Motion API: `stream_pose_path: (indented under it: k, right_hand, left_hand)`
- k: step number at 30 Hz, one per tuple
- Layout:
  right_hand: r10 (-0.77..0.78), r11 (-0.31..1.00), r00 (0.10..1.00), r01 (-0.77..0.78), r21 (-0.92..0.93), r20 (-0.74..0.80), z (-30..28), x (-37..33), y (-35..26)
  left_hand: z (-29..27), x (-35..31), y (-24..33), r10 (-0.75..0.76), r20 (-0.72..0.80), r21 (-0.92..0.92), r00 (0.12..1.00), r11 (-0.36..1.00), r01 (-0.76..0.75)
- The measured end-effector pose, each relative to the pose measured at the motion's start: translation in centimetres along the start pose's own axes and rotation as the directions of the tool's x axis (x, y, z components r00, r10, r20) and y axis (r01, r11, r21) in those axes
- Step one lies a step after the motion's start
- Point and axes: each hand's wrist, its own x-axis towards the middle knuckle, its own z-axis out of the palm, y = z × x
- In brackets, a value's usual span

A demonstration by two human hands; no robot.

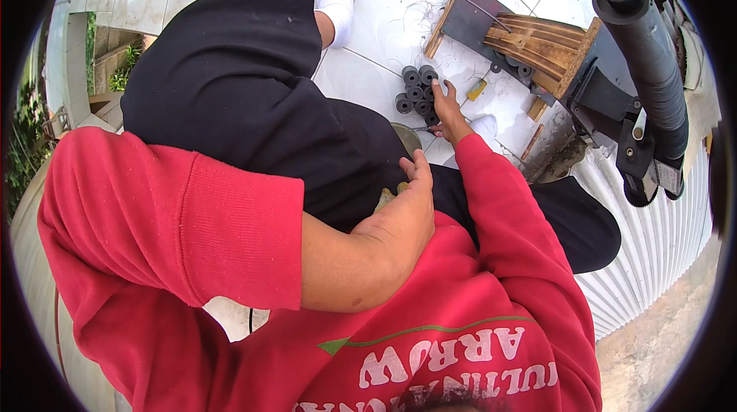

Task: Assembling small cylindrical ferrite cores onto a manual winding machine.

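Observation:
On the white tiles stands a cluster of several short black cylinders [414, 94] with centre holes. My right hand [453, 114] reaches to their right side, its index finger and thumb stretched out by the nearest ones. Its lower fingers are curled around what looks like a thin dark tool [421, 129], mostly hidden. Over my lap, my left hand [408, 201] is partly closed with its fingers pointing away from me. Against its palm side shows a yellowish-green piece [386, 198]; the hand hides most of it, and its kind is unclear.
A wooden slatted stand [537, 42] with a dark board and a metal rod [468, 2] lies at the far right. Beside it are a small yellow block [477, 89] and a large black tubular machine part [645, 66]. White corrugated sheeting [652, 235] lies at the right.

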Motion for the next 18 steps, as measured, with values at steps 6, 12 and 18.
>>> stream_pose_path:
  k: [6, 12, 18]
  right_hand:
    - [-0.074, 0.996, 0.994, 0.07, 0.047, 0.076, 3.0, -0.9, -0.7]
    - [-0.04, 0.995, 0.992, 0.03, -0.09, -0.117, 3.8, -0.2, -1.2]
    - [-0.19, 0.981, 0.982, 0.189, 0.045, 0.013, 3.1, -2.0, -3.6]
  left_hand:
    - [0.5, 0.4, 0.3, 0.003, 0.01, -0.025, 1.0, 1.0, -0.003]
    - [0.2, 0.7, -0.1, 0.015, 0.048, -0.029, 0.999, 0.999, -0.014]
    - [0.4, 0.8, -0.1, 0.006, 0.044, -0.05, 0.999, 0.999, -0.004]
